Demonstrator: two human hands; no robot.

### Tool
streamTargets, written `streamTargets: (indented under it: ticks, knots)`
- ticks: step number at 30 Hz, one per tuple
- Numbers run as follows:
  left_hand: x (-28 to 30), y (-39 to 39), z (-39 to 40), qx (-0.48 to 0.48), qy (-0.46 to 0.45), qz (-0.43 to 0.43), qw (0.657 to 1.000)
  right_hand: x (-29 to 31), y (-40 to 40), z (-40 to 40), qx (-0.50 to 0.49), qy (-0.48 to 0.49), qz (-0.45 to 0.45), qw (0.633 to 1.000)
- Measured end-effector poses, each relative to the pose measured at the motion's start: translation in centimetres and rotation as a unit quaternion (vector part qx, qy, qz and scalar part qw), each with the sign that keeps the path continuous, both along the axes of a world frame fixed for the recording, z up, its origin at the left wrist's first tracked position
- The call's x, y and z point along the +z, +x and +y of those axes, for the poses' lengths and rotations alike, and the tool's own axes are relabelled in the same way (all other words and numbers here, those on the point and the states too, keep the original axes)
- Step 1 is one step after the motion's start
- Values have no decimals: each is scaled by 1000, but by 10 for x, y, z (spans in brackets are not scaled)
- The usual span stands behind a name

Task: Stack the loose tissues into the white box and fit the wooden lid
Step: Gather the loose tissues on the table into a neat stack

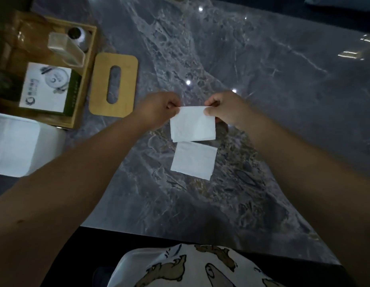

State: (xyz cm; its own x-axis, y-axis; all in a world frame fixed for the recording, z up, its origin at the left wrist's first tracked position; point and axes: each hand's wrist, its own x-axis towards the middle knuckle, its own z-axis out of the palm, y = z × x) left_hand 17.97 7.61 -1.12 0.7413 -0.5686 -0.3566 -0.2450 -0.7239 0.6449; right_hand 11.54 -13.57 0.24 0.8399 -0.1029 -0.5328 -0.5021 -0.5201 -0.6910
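Observation:
A folded white tissue (192, 126) hangs above the grey marble table, held by its top corners. My left hand (157, 108) pinches its left corner and my right hand (225, 108) pinches the right one. A second folded tissue (193, 160) lies flat on the table just below it. The white box (49, 146) stands at the left edge, open, with white tissue inside. The wooden lid (124, 83), with an oval slot, lies flat on the table beyond the box.
A wooden tray (84, 79) at the far left holds a white printed card, a clear container and a dark round object. The table's near edge runs just in front of my patterned shirt.

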Motion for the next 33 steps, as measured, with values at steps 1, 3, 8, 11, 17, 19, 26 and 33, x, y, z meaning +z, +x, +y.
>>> streamTargets:
  ticks: [1, 3, 8, 11, 17, 19, 26, 33]
  knots:
    - [-4, 0, -1, 4, 1, -7, 1000, -2, 1, 1, 13, -28, -8, 999]
    - [-11, 1, -4, 4, 6, -21, 1000, -5, 3, 3, 46, -91, -30, 994]
    - [-23, 0, -12, -8, 24, -46, 999, -18, 5, 5, 75, -180, -64, 979]
    - [-28, -3, -12, -19, 53, -88, 995, -29, 2, 4, 116, -250, -85, 958]
    - [-28, -9, -13, -62, 118, -172, 976, -27, -5, 4, 226, -341, -145, 901]
    - [-27, -9, -17, -76, 126, -176, 973, -25, -4, 8, 240, -355, -131, 894]
    - [-20, -4, -23, -69, 123, -119, 983, -20, 12, 13, 186, -310, -12, 932]
    - [-12, -10, -13, -34, 46, -51, 997, 0, -4, 10, 121, -184, -12, 975]
